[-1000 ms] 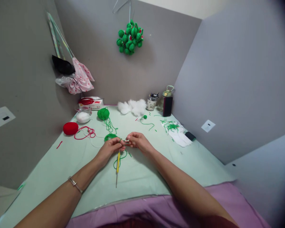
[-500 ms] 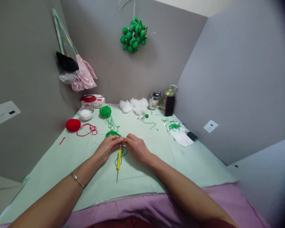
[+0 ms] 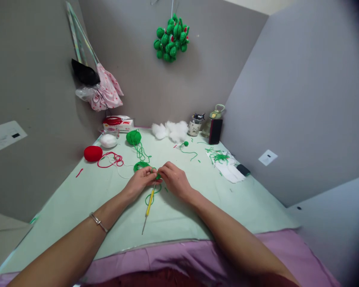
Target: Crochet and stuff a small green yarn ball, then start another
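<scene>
My left hand [image 3: 143, 180] has its fingers closed round a small green crochet piece [image 3: 158, 175] at the middle of the table. Fingertips of my right hand [image 3: 174, 178] pinch the same piece from the other side. A crochet hook with a yellow handle [image 3: 150, 202] hangs below the piece, its upper end at my left fingers and its lower end pointing toward me. Green yarn [image 3: 141, 166] lies coiled just behind my left hand, and a loop of it curls beside the hook. Fingers partly cover the piece.
A green yarn ball [image 3: 133, 137], red ball [image 3: 93, 153] and white ball [image 3: 108, 140] sit at the back left. White stuffing [image 3: 171, 130], a pen cup [image 3: 195, 125], phone [image 3: 215, 131] and yarn scraps on paper [image 3: 231, 172] lie farther right.
My hands have turned slightly, and the green piece now shows between them. The hook has tilted, with its lower end moved left. The whole view has shifted a little.
</scene>
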The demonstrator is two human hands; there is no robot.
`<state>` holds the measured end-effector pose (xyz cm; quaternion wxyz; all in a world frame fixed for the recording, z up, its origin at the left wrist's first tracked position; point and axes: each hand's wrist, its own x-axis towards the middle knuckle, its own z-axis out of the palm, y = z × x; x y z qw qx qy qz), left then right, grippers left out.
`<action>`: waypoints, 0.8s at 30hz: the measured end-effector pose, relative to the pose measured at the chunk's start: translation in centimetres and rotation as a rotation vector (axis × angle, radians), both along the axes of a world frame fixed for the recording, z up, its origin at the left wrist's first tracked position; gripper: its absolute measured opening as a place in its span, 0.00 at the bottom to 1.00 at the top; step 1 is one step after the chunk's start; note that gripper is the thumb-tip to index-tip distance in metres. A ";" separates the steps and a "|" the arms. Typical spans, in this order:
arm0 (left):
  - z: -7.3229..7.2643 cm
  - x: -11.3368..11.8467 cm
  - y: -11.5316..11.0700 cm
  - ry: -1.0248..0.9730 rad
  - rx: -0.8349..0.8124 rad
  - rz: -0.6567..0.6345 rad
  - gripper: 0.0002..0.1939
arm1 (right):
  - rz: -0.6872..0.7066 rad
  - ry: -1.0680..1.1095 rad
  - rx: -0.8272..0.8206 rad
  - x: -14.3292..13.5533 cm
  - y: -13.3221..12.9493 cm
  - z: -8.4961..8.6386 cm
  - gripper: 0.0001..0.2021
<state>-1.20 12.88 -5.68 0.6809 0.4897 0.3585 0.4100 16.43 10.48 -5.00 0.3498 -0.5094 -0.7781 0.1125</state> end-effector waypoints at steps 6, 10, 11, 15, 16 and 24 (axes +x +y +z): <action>0.5 0.2 -0.8 0.044 0.094 0.016 0.18 | -0.003 0.214 -0.182 0.8 0.9 -0.1 0.05; 0.6 0.4 -1.1 0.071 0.150 0.052 0.16 | 0.045 0.366 -0.353 1.1 1.5 -0.1 0.06; 0.6 0.4 -1.1 0.074 0.158 0.065 0.15 | 0.058 0.397 -0.382 1.1 1.6 0.0 0.06; 0.3 0.4 -1.0 0.075 0.165 0.118 0.16 | 0.073 0.504 -0.421 0.9 1.4 0.3 0.08; 0.2 0.4 -0.9 0.074 0.164 0.130 0.16 | 0.072 0.525 -0.421 0.9 1.3 0.4 0.08; 0.3 0.3 -0.8 0.047 0.118 0.155 0.20 | 0.083 0.616 -0.429 0.6 1.0 0.5 0.10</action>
